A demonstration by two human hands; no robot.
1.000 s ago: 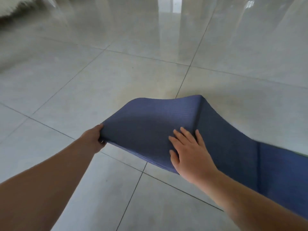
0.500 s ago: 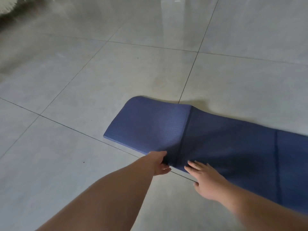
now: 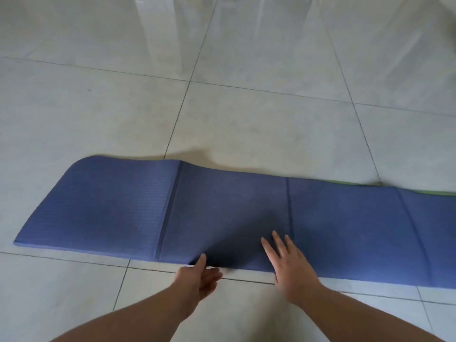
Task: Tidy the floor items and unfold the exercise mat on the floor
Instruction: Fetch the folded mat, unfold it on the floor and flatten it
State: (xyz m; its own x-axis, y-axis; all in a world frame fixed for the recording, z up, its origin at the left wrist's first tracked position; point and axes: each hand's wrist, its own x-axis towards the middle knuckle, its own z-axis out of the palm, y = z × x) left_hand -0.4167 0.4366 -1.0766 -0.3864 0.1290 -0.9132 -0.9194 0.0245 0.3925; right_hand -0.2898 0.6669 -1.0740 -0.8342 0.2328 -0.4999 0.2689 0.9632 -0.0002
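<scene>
The blue exercise mat (image 3: 222, 213) lies unfolded on the tiled floor (image 3: 246, 114), its long axis running 9 to 3 o'clock, far-left corner slightly raised. The right hand (image 3: 288, 265) rests flat on its near edge, fingers straight. The left hand (image 3: 199, 277), fingers relaxed, touches that edge at 6 o'clock.

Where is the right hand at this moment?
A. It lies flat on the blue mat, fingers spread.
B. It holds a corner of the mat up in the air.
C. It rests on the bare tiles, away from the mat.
A: the right hand lies with straight, spread fingers on the near part of the blue mat, which is down on the tiled floor.
</scene>
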